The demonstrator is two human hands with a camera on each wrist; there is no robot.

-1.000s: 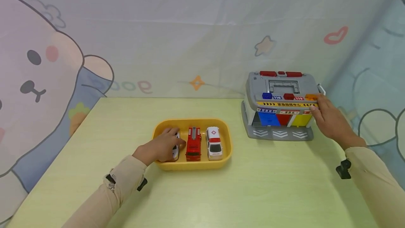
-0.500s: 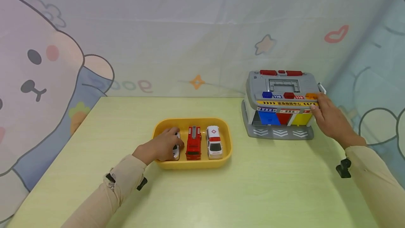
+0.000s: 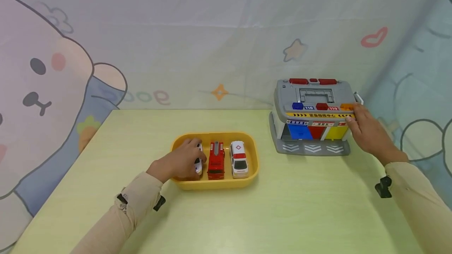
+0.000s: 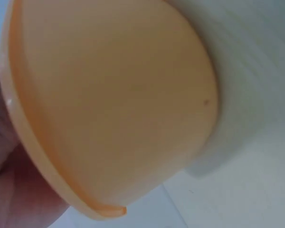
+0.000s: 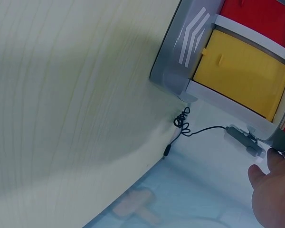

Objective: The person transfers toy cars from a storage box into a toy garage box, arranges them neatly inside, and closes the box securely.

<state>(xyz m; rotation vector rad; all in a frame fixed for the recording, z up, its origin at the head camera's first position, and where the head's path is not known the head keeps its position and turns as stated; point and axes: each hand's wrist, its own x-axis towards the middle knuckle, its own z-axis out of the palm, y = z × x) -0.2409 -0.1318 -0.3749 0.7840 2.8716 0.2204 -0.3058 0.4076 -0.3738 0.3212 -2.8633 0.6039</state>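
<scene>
In the head view my left hand (image 3: 183,160) reaches into a yellow tray (image 3: 222,184) and holds a white toy car (image 3: 199,163) at its left end, covering most of it. Beside that car lie a red toy fire engine (image 3: 216,160) and a white toy ambulance (image 3: 239,160) with a red cross on its roof. At the right, my right hand (image 3: 372,132) rests against the front right corner of a grey toy garage (image 3: 314,101), its fingers fairly straight. Blue, red and yellow doors line the garage's front. In the left wrist view the tray's wall hides the held car.
A pale table (image 3: 282,214) carries the tray and the garage. Behind them hangs a printed cloth (image 3: 197,50). The right wrist view shows a thin black cord (image 5: 181,121) leading to a small grey stick-shaped piece (image 5: 244,140) beside the garage.
My left hand has shifted its hold slightly, and the white car has moved a little to the right inside the tray. The right hand and the garage stay in place.
</scene>
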